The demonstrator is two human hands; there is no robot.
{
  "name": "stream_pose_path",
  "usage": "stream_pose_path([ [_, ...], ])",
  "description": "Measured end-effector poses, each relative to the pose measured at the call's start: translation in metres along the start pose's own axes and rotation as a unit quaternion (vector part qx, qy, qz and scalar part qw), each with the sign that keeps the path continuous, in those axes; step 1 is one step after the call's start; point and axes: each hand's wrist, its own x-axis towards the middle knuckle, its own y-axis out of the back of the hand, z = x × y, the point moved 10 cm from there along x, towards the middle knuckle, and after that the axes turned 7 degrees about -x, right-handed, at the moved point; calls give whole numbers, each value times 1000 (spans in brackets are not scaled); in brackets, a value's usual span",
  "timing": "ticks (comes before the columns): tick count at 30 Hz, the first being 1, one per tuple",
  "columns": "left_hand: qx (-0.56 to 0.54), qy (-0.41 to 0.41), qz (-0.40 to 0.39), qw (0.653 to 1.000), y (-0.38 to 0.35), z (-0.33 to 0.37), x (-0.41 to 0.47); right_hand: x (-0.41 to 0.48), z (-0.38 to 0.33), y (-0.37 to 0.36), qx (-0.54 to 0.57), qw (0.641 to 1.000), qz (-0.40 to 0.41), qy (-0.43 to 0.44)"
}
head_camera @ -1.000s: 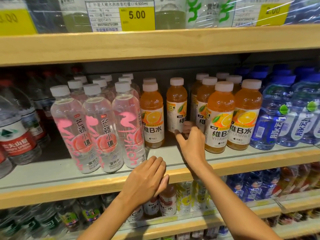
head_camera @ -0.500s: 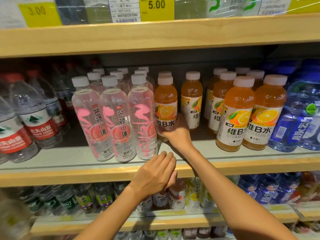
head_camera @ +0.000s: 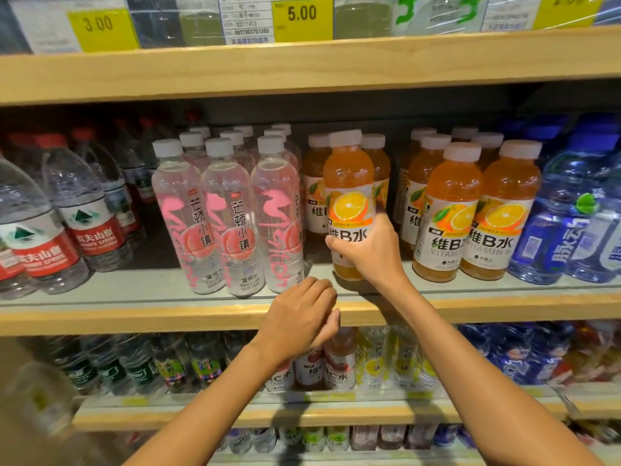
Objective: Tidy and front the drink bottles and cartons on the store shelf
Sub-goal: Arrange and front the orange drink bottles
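My right hand [head_camera: 369, 253] grips the lower label of an orange vitamin drink bottle [head_camera: 348, 183] with a white cap, upright near the front of the middle shelf [head_camera: 134, 314]. Two more orange bottles stand right behind it [head_camera: 378, 163]. Another group of orange bottles [head_camera: 470, 210] stands to the right, with a gap between. My left hand [head_camera: 299, 317] rests on the shelf's wooden front edge, fingers loosely curled, holding nothing. Clear bottles with pink print [head_camera: 232, 216] stand just left of the held bottle.
Water bottles with red labels [head_camera: 80, 216] fill the left of the shelf, blue bottles [head_camera: 571, 223] the right. The upper shelf [head_camera: 302, 65] carries yellow price tags [head_camera: 302, 18]. Lower shelves hold more small drink bottles [head_camera: 339, 364].
My right hand reached from the gap between the orange groups to the left, closed on the front orange bottle and drew it forward. My left hand stayed on the shelf edge.
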Motion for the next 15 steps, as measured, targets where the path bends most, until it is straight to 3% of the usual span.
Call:
stream_pose_path([
  [3, -136, 161, 39, 977, 15, -23, 1, -11, -3, 13, 38, 999, -19, -10],
  [5, -270, 274, 122, 915, 30, -43, 1, -22, -7, 15, 69, 996, -49, -11],
  [7, -398, 341, 195, 829, 44, -56, 7, -35, -11, 14, 98, 992, -73, -15],
  [9, -502, 365, 221, 752, 52, -59, 22, -48, -16, 9, 119, 988, -94, -21],
  [11, -566, 375, 218, 701, 52, -56, 37, -60, -20, 1, 130, 984, -118, -25],
  [15, -588, 400, 223, 666, 53, -50, 49, -76, -22, -11, 108, 985, -127, -33],
])
